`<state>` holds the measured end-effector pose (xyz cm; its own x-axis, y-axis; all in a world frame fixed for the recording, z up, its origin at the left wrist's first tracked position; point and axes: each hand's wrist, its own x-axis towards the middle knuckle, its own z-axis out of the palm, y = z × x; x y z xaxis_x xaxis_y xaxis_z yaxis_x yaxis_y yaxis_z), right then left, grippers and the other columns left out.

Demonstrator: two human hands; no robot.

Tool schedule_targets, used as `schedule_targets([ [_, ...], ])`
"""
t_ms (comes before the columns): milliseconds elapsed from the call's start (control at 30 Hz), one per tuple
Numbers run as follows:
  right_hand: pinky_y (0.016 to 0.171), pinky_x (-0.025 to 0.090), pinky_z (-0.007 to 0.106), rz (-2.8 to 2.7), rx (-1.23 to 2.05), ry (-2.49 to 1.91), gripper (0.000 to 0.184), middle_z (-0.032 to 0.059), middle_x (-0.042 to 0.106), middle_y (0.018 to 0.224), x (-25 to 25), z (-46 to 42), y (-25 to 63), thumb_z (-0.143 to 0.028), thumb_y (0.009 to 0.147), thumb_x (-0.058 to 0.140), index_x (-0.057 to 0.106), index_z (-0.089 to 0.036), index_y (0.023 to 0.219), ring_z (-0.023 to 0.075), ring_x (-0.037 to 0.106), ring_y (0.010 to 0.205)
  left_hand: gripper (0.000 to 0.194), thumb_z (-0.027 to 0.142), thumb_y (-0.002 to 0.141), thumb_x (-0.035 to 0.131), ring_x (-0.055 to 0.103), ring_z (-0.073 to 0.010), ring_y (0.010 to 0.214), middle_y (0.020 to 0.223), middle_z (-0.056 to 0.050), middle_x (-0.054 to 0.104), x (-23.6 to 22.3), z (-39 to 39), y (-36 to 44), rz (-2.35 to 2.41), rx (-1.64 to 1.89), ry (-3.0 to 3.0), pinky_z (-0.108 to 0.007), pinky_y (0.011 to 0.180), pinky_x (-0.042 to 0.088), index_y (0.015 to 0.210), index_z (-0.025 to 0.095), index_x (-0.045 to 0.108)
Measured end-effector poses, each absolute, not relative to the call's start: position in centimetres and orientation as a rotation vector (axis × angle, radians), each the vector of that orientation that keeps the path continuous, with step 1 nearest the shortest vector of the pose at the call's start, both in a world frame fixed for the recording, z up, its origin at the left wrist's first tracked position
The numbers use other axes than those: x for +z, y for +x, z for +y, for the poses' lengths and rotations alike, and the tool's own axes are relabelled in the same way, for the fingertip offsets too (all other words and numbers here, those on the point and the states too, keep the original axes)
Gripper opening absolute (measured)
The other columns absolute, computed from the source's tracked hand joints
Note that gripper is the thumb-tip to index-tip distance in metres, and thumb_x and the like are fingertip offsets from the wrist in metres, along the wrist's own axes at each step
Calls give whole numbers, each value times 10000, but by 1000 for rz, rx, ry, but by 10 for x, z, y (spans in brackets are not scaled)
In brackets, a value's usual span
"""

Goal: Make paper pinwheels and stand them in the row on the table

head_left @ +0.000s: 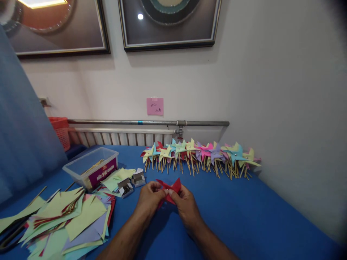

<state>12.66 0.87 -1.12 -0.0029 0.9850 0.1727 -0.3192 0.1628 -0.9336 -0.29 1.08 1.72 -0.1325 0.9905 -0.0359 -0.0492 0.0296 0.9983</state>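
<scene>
Between my two hands is a red paper pinwheel (175, 185), its corners folded in toward the middle. My left hand (151, 196) pinches its left side, thumb close to the centre. On the other side my right hand (186, 203) grips it, the thumb pressed near a small shiny spot at the centre. Whether a stick is attached behind the paper cannot be seen. Just beyond my left hand stand two small open boxes, one (125, 188) with dark metal pins inside and another (138, 178) beside it.
Finished pinwheels on sticks (189, 153) lie in a row along the wall. To the left are a clear plastic bin (77, 170) with sticks, a pile of cut coloured paper (86, 216) and black-handled scissors (12, 236). A red basket (63, 133) stands behind, near a blue curtain (24, 119).
</scene>
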Motion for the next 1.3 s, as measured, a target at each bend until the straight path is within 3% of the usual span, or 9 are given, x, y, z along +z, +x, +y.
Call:
schedule_targets([
  [167,740,518,320,-1094,1253,-872,316,29,740,813,-4,4,128,-441,708,809,720,-187,872,201,659,749,202,246,541,760,434,-67,438,485,40,552,17,10,-4,1134,1309,1074,-195,461,311,566,160,580],
  [500,747,524,330,-1058,1293,-943,332,36,747,807,-4,4,130,-415,651,845,708,-180,840,209,666,744,166,243,516,735,510,-95,465,530,-1,634,20,10,-3,1114,1315,1059,-208,479,372,625,130,680],
  [867,724,501,307,-1024,1343,-905,344,37,749,803,-2,1,129,-424,650,859,728,-177,852,200,660,727,194,273,527,741,424,-71,431,475,27,551,17,10,-3,1154,1292,1087,-205,455,300,558,156,589],
  [1167,623,454,255,-970,1409,-836,434,-22,631,615,-1,0,129,-601,749,764,634,-188,709,138,558,586,244,328,553,726,392,-75,417,454,39,505,18,11,-3,1263,1240,1155,-217,444,272,535,181,532],
  [1300,668,478,279,-986,1439,-811,420,3,680,683,-2,0,129,-594,763,758,667,-185,786,161,608,640,246,325,549,724,384,-73,416,448,38,499,17,13,-4,1244,1223,1135,-215,437,259,529,183,523],
])
